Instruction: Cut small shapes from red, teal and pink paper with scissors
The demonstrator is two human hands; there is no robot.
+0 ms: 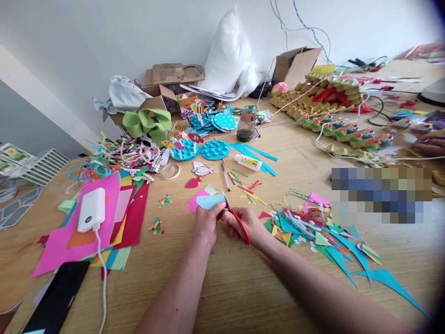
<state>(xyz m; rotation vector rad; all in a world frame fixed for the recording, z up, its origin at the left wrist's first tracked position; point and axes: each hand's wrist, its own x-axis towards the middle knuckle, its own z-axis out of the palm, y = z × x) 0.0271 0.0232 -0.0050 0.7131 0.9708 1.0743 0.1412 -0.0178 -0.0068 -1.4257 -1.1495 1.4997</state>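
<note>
On a wooden tabletop (236, 287), from left: a white device (92, 208) with a cable lies on coloured paper sheets (110, 204); the left hand (208, 223) pinches a light blue paper piece (209, 201) by its near edge; the right hand (251, 223) is curled around red-handled scissors (240, 221), held at the paper's right end; mixed paper scraps (334, 258) lie farther right

Light: bright and soft, source outside the view | Shadows: faint, tabletop (239, 297) darker toward the bottom | Glare: white plastic bag (227, 55) is almost washed out | Sharpness: middle is clear, far right is softer | Edges: right corners are dark and curved, phone (57, 297) is stretched | Masking: 1 pixelated block (378, 195) at right
</note>
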